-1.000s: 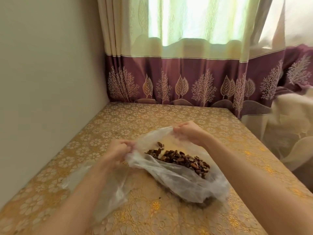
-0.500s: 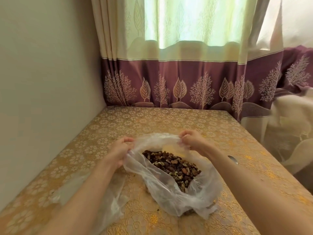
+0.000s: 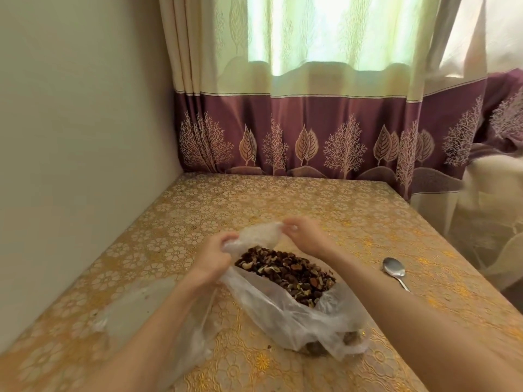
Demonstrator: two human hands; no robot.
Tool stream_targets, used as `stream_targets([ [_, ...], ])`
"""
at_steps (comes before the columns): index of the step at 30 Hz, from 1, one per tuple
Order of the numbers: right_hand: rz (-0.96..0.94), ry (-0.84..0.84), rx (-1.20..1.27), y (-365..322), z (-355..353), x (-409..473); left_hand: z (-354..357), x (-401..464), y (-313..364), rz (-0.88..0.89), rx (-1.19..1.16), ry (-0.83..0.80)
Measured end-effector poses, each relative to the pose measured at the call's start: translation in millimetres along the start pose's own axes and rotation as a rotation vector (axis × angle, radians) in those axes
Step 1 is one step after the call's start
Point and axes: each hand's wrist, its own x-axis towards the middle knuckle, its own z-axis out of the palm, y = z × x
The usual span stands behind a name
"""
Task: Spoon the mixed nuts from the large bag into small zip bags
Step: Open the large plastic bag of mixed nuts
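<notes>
Left hand (image 3: 216, 254) and right hand (image 3: 304, 236) pinch far rim of large bag (image 3: 285, 309); mouth now spread wider, mixed nuts (image 3: 285, 271) exposed mid-table. Spoon (image 3: 394, 271) untouched at right; scooping next.

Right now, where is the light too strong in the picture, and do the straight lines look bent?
Head view: the window behind the curtain is blown out to white-green glare; the wall edge and table sides bow from wide-angle distortion; the nuts are sharp, and the spoon shows a soft highlight.
</notes>
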Motion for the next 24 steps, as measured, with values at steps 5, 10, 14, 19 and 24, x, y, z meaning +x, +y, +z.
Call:
stream_targets([
  [5, 0.185, 0.201, 0.344, 8, -21, 12, -23, 21, 1, 0.061, -0.074, 0.139],
  [10, 0.373, 0.051, 0.542, 26, -22, 1, -19, 29, -1, -0.123, -0.242, 0.142],
  [14, 0.315, 0.004, 0.450, 27, -25, -13, -22, 14, -5, -0.306, -0.339, 0.092],
  [19, 0.313, 0.053, 0.156, 21, -28, -41, -10, -22, -2, -0.319, -0.290, -0.152],
  [24, 0.479, -0.042, 0.024, 20, -35, -79, -13, -31, -5, -0.228, -0.271, -0.099],
])
